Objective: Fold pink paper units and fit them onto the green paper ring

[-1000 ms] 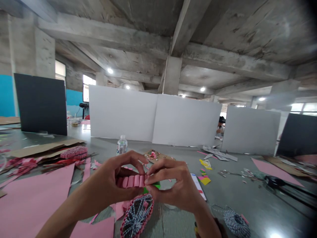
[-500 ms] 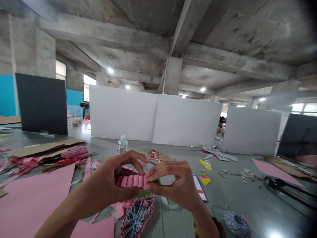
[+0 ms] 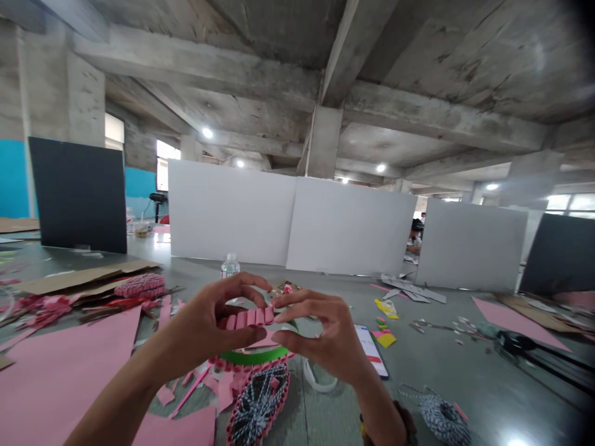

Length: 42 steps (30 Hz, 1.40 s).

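The left hand (image 3: 199, 319) and the right hand (image 3: 320, 331) were both curled inward, and their fingers and thumbs pinched a pleated pink paper strip (image 3: 247, 318) from either end, holding it in a shallow arch in the air. Just below the hands sat a green paper band (image 3: 253, 357), its lower edge lined with small pink pleats. Directly beneath that lay a round ornament wound with black-and-white twine (image 3: 258, 406), edged in pink. A white paper loop (image 3: 318, 381) lay just beside it, below the right hand, and a phone (image 3: 370, 350) lay further right, near yellow paper scraps (image 3: 385, 339). A coil of the same twine (image 3: 441, 421) sat at the lower right. To the left, a large pink card sheet (image 3: 60, 365) spread across the grey work surface (image 3: 465, 378), with brown cardboard (image 3: 79, 280) and a pleated pink piece (image 3: 139, 285) beyond it. A water bottle (image 3: 230, 267) stood past the hands. Farther back rose white boards (image 3: 227, 214) and a black board (image 3: 77, 195), and a co-worker (image 3: 413, 240) sat in a gap between the white boards.
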Motion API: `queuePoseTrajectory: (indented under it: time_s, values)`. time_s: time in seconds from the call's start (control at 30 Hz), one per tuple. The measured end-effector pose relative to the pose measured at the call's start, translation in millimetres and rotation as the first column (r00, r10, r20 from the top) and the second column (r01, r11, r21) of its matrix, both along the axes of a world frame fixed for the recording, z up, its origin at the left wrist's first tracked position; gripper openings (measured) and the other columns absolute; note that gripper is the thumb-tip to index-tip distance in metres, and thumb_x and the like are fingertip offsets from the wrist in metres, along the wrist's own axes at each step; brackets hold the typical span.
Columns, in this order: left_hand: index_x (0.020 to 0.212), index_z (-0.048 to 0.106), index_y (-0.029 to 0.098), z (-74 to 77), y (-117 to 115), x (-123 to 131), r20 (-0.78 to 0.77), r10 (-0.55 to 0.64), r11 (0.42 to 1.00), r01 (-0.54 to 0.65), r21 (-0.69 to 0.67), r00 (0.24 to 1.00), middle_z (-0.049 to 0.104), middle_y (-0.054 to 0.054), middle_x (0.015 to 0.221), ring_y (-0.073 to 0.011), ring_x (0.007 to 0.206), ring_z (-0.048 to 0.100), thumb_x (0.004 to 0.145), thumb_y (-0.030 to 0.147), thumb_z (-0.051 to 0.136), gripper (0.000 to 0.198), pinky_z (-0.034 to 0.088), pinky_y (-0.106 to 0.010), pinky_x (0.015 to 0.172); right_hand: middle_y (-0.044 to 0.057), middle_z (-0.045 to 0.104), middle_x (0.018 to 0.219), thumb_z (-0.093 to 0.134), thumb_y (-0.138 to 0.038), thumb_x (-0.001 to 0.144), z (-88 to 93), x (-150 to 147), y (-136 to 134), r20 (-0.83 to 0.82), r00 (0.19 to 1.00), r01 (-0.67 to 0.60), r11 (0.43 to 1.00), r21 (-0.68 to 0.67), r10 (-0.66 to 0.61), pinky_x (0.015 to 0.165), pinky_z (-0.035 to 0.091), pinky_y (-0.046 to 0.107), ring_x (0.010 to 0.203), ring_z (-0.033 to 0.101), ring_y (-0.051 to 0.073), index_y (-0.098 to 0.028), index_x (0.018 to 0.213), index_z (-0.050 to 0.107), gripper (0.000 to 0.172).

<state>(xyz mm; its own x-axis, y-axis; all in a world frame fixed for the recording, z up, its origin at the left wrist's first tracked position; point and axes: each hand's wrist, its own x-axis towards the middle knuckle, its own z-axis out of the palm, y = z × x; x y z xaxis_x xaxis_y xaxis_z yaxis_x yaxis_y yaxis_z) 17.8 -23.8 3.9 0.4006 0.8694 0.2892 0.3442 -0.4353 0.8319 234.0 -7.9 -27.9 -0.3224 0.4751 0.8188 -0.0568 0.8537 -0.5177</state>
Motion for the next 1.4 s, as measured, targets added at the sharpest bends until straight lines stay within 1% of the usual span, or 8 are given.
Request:
queuePoseTrajectory:
  time_s: [0.17,0.3,0.57,0.73,0.8,0.9,1.1,1.4]
  values:
    - [0.126,0.045,0.028,-0.2,2.5,-0.6,-0.004,0.047,0.999,-0.047,-0.009,0.999,0.054,0.000,0.096,-0.0053,0.057,0.039,0.074,0.040,0.076,0.062,0.043,-0.015,0.046,0.001,0.074,0.099,0.081,-0.015,0.073,0.1,-2.9,1.1,-0.019,1.000,0.007,0.996,-0.092,-0.009,0.089,0.053,0.037,0.096,0.068,0.023,-0.029,0.087,0.076,0.021]
    - [0.126,0.045,0.028,-0.8,4.1,2.5,-0.027,0.018,1.000,-0.018,-0.002,0.999,0.055,0.001,0.094,-0.0057,0.057,0.039,0.075,0.039,0.075,0.061,0.041,-0.016,0.048,0.002,0.075,0.097,0.078,-0.016,0.076,-2.3,-5.3,3.9,-0.020,1.000,-0.016,0.993,-0.115,0.014,0.088,0.054,0.034,0.096,0.069,0.021,-0.027,0.088,0.076,0.016]
    - [0.121,0.051,0.026,-2.3,0.5,11.8,-0.003,0.115,0.993,-0.115,0.039,0.993,0.054,0.001,0.092,-0.0063,0.058,0.041,0.071,0.040,0.077,0.058,0.034,-0.018,0.049,0.000,0.075,0.088,0.074,-0.011,0.076,-6.1,-9.4,7.9,0.004,0.997,0.079,0.997,0.013,-0.079,0.087,0.053,0.028,0.089,0.071,0.018,-0.023,0.084,0.076,0.015]
    - [0.125,0.049,0.027,-4.8,7.8,5.4,-0.033,0.070,0.997,-0.070,0.009,0.997,0.053,0.000,0.093,-0.0078,0.062,0.046,0.071,0.041,0.078,0.062,0.039,-0.019,0.051,-0.003,0.075,0.094,0.073,-0.011,0.078,-4.0,-4.7,6.7,0.082,0.991,0.094,0.991,0.096,-0.102,0.092,0.052,0.029,0.092,0.070,0.018,-0.032,0.091,0.076,0.024]
    - [0.127,0.048,0.028,-4.6,10.2,2.8,-0.041,0.058,0.998,-0.058,0.008,0.997,0.054,0.000,0.092,-0.0089,0.063,0.048,0.073,0.042,0.077,0.062,0.042,-0.019,0.052,-0.003,0.074,0.101,0.073,-0.013,0.079,-2.4,-1.2,5.4,0.120,0.988,0.091,0.995,0.047,-0.096,0.092,0.053,0.031,0.096,0.069,0.019,-0.034,0.099,0.074,0.030]
    - [0.128,0.047,0.028,-4.2,12.8,1.1,-0.005,0.041,0.999,-0.041,0.016,0.999,0.056,0.000,0.091,-0.0130,0.071,0.055,0.074,0.042,0.076,0.063,0.048,-0.022,0.058,-0.001,0.074,0.104,0.073,-0.018,0.080,-1.5,1.9,4.9,0.100,0.991,0.099,0.992,-0.074,-0.091,0.086,0.056,0.031,0.094,0.069,0.019,-0.030,0.106,0.072,0.029]
    - [0.125,0.049,0.025,-4.2,14.5,1.6,0.060,-0.002,1.000,0.003,-0.028,0.998,0.057,0.000,0.089,-0.0126,0.071,0.057,0.073,0.039,0.078,0.061,0.053,-0.025,0.064,0.002,0.075,0.095,0.073,-0.020,0.081,-3.5,-2.5,9.1,-0.001,1.000,-0.005,0.986,-0.170,0.005,0.085,0.055,0.027,0.093,0.069,0.017,-0.021,0.086,0.074,0.005]
    - [0.119,0.054,0.024,-7.0,15.8,9.0,0.079,0.002,1.000,-0.001,-0.013,0.997,0.059,0.000,0.086,-0.0121,0.069,0.057,0.071,0.038,0.078,0.056,0.053,-0.024,0.062,0.002,0.075,0.087,0.072,-0.008,0.076,-6.5,-7.9,11.3,-0.011,0.998,0.066,0.995,-0.079,-0.067,0.084,0.055,0.030,0.086,0.070,0.017,-0.022,0.082,0.077,0.017]
